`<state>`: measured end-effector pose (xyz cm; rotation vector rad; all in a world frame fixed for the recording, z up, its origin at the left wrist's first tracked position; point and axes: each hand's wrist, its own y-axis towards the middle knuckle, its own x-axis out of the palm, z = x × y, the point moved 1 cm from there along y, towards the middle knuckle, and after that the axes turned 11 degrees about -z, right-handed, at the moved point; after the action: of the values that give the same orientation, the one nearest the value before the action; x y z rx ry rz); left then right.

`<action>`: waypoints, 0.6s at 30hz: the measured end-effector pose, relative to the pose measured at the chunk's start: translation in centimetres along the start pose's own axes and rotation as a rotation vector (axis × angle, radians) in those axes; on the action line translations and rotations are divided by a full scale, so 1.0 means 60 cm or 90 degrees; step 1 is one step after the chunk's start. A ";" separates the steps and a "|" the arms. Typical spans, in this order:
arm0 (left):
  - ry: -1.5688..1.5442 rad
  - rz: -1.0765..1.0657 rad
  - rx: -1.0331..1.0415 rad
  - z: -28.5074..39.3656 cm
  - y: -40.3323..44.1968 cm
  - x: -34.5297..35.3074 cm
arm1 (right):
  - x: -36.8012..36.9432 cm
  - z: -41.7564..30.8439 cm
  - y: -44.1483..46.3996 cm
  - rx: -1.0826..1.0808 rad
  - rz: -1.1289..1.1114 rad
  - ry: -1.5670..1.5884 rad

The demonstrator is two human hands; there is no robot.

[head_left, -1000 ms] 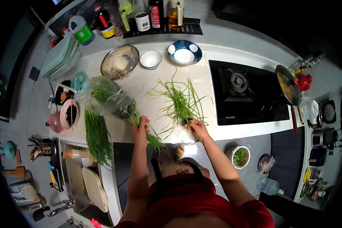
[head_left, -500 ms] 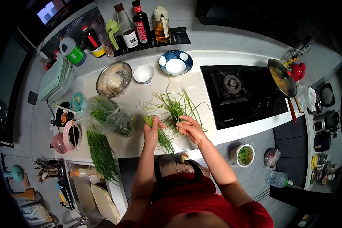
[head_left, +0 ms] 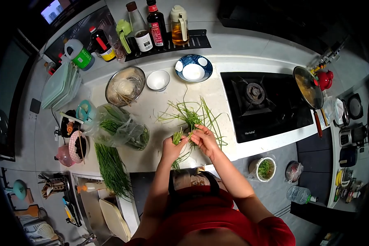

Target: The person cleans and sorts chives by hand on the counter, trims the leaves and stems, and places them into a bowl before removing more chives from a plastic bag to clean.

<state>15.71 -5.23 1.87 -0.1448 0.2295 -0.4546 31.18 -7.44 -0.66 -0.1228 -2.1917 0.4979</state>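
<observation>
My left hand [head_left: 172, 150] is closed around a small bunch of green chives [head_left: 177, 137], whose leaves hang down toward the counter edge. My right hand [head_left: 206, 141] meets it, thumb and fingertips pinched at the chive stalks. The exact strand between those fingers is too small to make out. Just beyond both hands, a loose pile of chives [head_left: 191, 113] spreads over the pale counter. To the left lie a clear plastic bag of greens [head_left: 129, 133] and a long bundle of chives [head_left: 112, 168] that overhangs the sink side.
At the back stand a steel bowl with dough [head_left: 126, 86], a white bowl [head_left: 158, 80] and a blue-patterned bowl [head_left: 194, 68]. A gas hob [head_left: 266, 106] and a lidded pan [head_left: 308, 87] are on the right. A lined bin [head_left: 263, 169] with green scraps stands on the floor.
My left hand has moved right with its chives, closing the gap to my right hand until they meet. The whole view has shifted slightly.
</observation>
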 end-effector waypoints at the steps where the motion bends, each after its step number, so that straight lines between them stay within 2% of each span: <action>1: 0.032 0.007 0.001 -0.004 0.003 -0.003 | -0.005 0.000 0.002 -0.009 0.007 0.010; 8: -0.021 -0.029 0.053 0.019 0.003 0.013 | -0.019 -0.015 -0.005 -0.030 0.016 -0.030; 11: 0.016 0.021 0.044 -0.018 0.018 0.016 | -0.019 -0.021 -0.015 -0.027 0.032 -0.063; 14: -0.056 0.190 0.090 -0.042 0.032 0.007 | -0.039 -0.031 -0.019 -0.013 0.054 -0.106; 16: 0.096 0.209 0.073 -0.045 0.035 -0.010 | -0.085 -0.017 -0.012 -0.051 0.125 -0.236; 17: 0.172 0.218 0.065 -0.047 0.033 -0.017 | -0.160 0.012 0.016 -0.129 0.123 -0.435; 18: 0.171 0.229 0.089 -0.054 0.032 -0.019 | -0.159 0.010 0.016 -0.208 0.117 -0.636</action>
<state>14.72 -3.29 -1.41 0.0962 0.4761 -0.1294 36.59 -9.22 -8.41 -0.3018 -3.2570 0.3174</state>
